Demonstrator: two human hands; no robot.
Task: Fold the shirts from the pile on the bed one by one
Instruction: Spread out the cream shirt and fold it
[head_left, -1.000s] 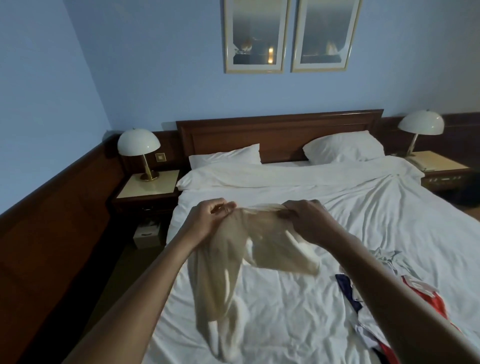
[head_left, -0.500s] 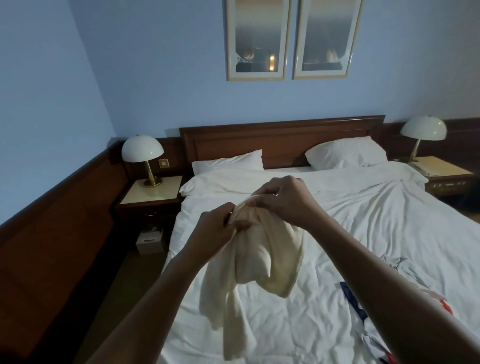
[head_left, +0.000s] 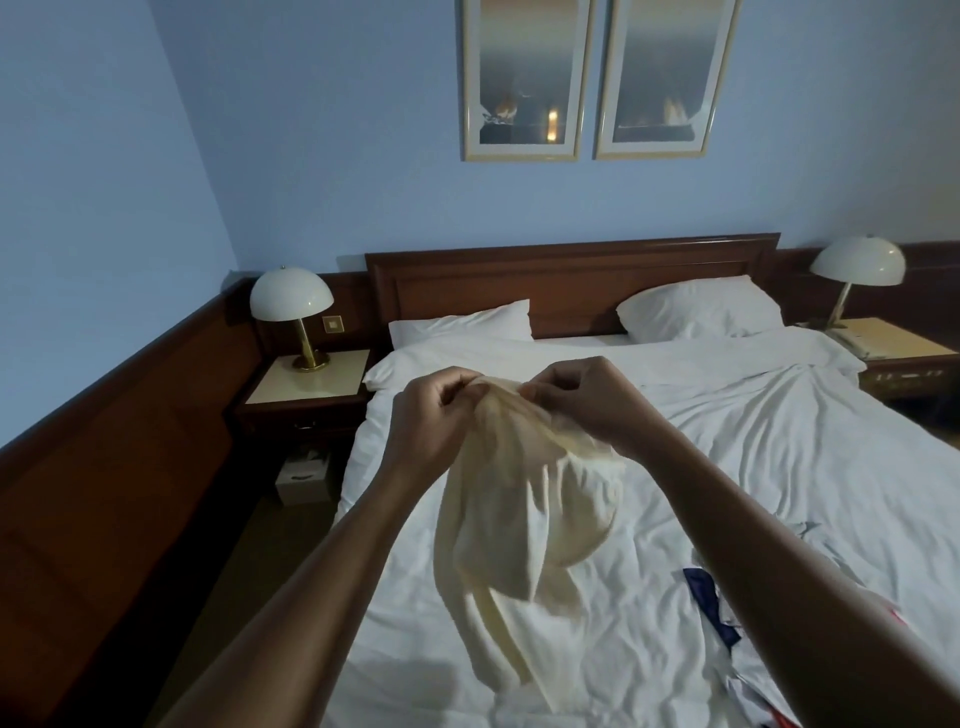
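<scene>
Over bed (head_left: 779, 447), left hand (head_left: 431, 415) higher now.

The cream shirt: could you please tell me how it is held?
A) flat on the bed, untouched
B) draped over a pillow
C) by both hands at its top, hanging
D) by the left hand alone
C: the left hand and the right hand both pinch the top of the hanging cream shirt.

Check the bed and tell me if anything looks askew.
Nothing spilled or damaged. The right pillow leans against the headboard while the left pillow lies flat, and the duvet is rumpled. The left hand and right hand grip the cream shirt, bunched.
</scene>
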